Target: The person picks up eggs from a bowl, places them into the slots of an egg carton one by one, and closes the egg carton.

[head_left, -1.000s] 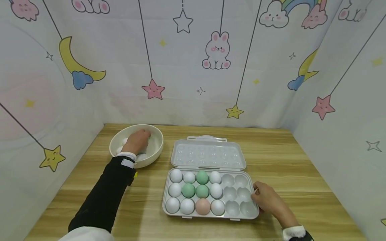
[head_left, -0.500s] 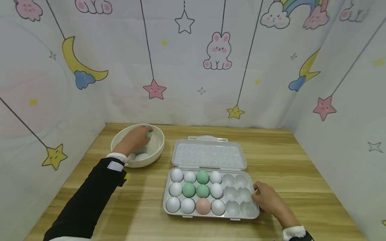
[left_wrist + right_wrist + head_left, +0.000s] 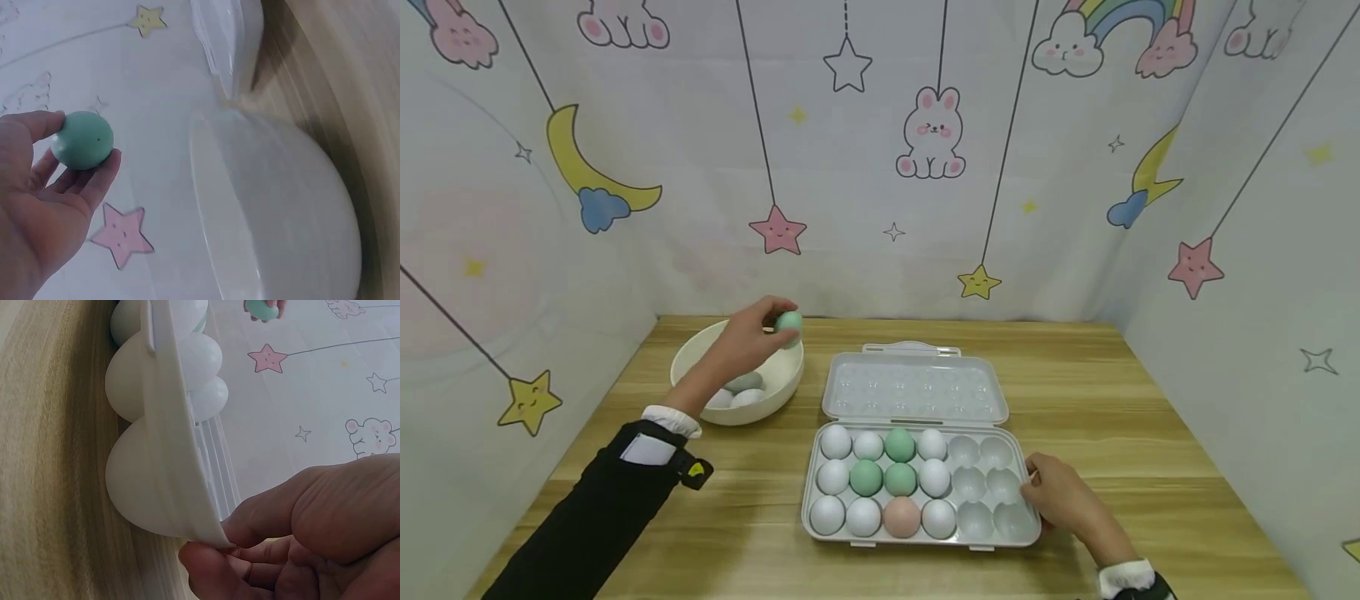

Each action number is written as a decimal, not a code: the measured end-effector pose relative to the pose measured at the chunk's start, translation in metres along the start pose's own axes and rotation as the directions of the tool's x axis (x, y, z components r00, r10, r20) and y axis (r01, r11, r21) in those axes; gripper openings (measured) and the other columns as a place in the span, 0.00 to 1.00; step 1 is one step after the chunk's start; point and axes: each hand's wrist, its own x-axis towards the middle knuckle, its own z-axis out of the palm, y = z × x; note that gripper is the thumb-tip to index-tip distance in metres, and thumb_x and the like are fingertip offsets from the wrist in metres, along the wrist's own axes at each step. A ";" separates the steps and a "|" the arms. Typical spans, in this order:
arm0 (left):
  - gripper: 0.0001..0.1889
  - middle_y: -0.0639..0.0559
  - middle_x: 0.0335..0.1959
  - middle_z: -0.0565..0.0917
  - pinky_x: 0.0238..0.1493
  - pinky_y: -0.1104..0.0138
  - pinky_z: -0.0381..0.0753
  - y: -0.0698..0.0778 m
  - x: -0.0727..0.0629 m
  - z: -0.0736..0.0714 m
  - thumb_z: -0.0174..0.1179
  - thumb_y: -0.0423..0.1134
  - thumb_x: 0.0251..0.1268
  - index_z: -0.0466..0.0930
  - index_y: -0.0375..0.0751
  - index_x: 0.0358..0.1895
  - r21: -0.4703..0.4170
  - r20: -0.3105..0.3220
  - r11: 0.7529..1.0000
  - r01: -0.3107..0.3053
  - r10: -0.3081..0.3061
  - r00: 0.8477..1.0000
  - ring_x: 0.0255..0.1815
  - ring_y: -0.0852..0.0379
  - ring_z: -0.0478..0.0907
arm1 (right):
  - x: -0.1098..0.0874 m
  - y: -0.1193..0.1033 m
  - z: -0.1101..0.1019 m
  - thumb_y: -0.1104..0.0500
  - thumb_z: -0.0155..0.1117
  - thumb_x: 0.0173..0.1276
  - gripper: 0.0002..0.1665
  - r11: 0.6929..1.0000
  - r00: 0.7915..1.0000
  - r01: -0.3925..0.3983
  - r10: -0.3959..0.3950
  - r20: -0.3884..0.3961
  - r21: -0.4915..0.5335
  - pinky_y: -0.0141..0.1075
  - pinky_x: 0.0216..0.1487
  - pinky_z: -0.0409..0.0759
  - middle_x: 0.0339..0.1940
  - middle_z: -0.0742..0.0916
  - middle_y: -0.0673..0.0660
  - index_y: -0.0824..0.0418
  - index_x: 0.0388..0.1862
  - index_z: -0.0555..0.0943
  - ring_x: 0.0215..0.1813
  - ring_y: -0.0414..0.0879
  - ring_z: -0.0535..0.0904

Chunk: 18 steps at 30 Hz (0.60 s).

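My left hand point(image 3: 741, 343) pinches a green egg point(image 3: 83, 140) between thumb and fingertips, raised above the far right rim of a cream bowl point(image 3: 786, 379). Several white eggs point(image 3: 748, 397) and a greyish one point(image 3: 745, 382) lie in the bowl. On the table, an egg carton point(image 3: 922, 542) stands with its lid folded back. White eggs, three green eggs and one pink egg point(image 3: 902, 517) fill its left and middle cups; the two right columns of cups point(image 3: 987, 485) hold nothing. My right hand point(image 3: 300, 531) grips the carton's right rim between thumb and fingers.
The transparent lid point(image 3: 916, 387) lies flat behind the carton, its latch tab toward the back. The wooden table point(image 3: 1105, 400) is enclosed by a white printed curtain point(image 3: 850, 167) at the back and both sides.
My left hand has risen out of the bowl with the green egg, which came into sight half a second ago. The right hand stays at the carton's rim.
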 end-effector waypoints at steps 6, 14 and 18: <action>0.24 0.37 0.62 0.79 0.59 0.54 0.82 0.051 -0.008 0.030 0.63 0.34 0.75 0.72 0.33 0.70 -0.171 0.009 0.980 -0.098 0.101 0.995 0.59 0.43 0.80 | 0.000 -0.002 0.000 0.73 0.59 0.62 0.08 1.000 1.000 0.002 -0.002 -0.001 -0.013 0.38 0.15 0.79 0.24 0.80 0.57 0.72 0.41 0.76 0.14 0.48 0.78; 0.21 0.40 0.59 0.81 0.56 0.61 0.84 0.101 -0.014 0.072 0.64 0.31 0.72 0.76 0.31 0.65 -0.270 0.082 0.950 -0.155 0.183 0.980 0.55 0.46 0.81 | 0.001 -0.001 0.000 0.73 0.60 0.63 0.08 1.000 1.000 -0.003 0.003 0.005 -0.003 0.39 0.15 0.80 0.25 0.80 0.58 0.73 0.42 0.76 0.15 0.48 0.78; 0.20 0.42 0.58 0.81 0.57 0.65 0.83 0.115 -0.014 0.094 0.64 0.31 0.72 0.76 0.32 0.64 -0.298 0.131 0.940 -0.167 0.214 0.968 0.56 0.48 0.79 | 0.001 0.000 0.000 0.73 0.60 0.63 0.09 1.000 1.000 -0.007 0.007 0.002 0.003 0.40 0.16 0.80 0.25 0.80 0.58 0.73 0.42 0.76 0.15 0.48 0.78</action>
